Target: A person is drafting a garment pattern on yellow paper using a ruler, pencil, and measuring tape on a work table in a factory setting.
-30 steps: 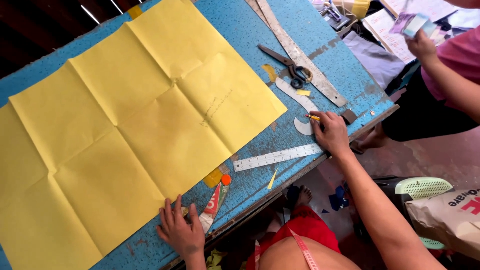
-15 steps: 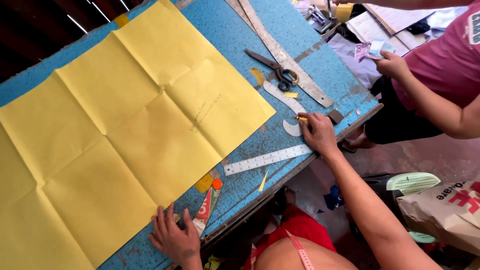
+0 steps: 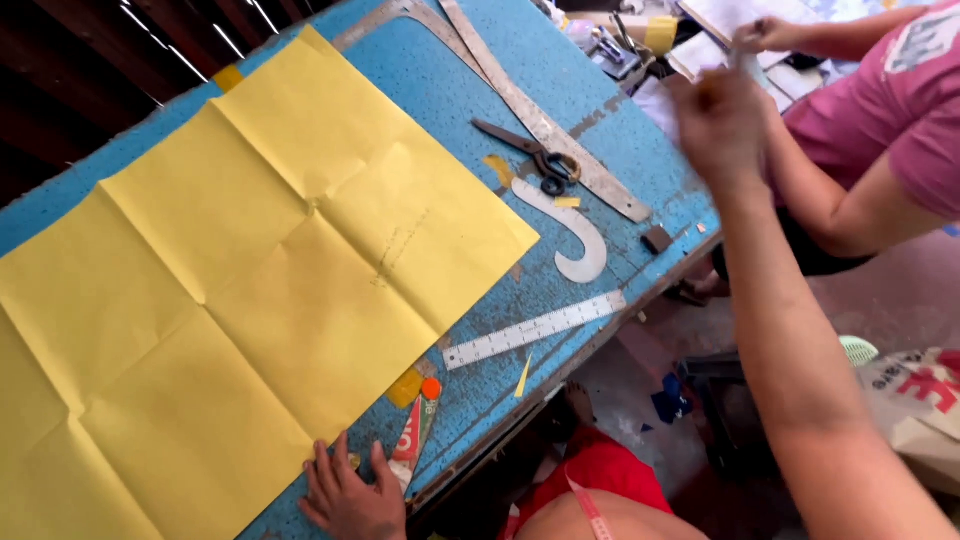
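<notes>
While left hand (image 3: 350, 495) stays flat on yellow paper (image 3: 250, 290), right hand (image 3: 722, 120) lifted, grip blurred, unclear

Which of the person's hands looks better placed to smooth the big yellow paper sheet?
Probably the left hand: it rests flat on the blue table at the creased yellow paper sheet's near edge. The right hand is raised off the table, blurred, beyond its far edge.

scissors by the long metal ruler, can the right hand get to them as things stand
Probably yes: the right hand is raised off the table, blurred, and the scissors lie uncovered on the blue table with nothing between.
</notes>
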